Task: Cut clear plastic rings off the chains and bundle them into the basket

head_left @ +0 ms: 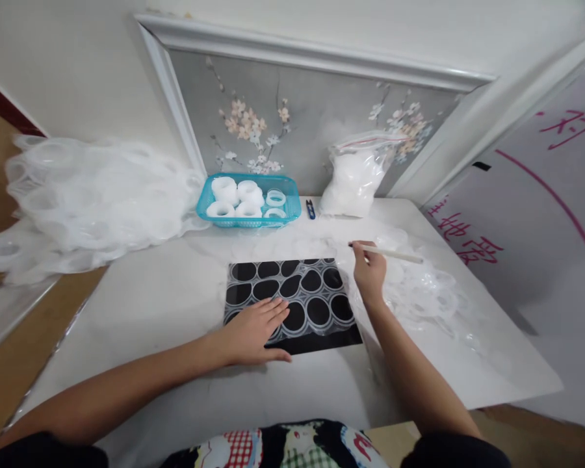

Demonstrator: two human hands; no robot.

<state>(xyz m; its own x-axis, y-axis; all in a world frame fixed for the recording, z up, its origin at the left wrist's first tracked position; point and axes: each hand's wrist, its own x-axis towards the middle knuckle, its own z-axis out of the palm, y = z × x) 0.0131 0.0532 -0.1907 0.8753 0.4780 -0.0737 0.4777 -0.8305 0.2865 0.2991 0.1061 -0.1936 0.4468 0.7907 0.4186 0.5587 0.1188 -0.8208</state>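
Note:
My left hand lies flat with its fingers stretched out on a translucent plastic sheet with round ring shapes. Beneath that sheet is a black rectangular mat, dark through the rings. Off the mat's upper right corner, my right hand is closed around a slim whitish pen-like stick. A small dark tip shows at the stick's left end; its exact kind is unclear. Crumpled clear plastic ring sheeting spreads over the table beside my right hand.
A blue basket holding white ring stacks stands at the table's back. Small blue thread snips lie beside it, then a filled zip bag. Translucent ring sheets heap up at left. A whiteboard borders the right side.

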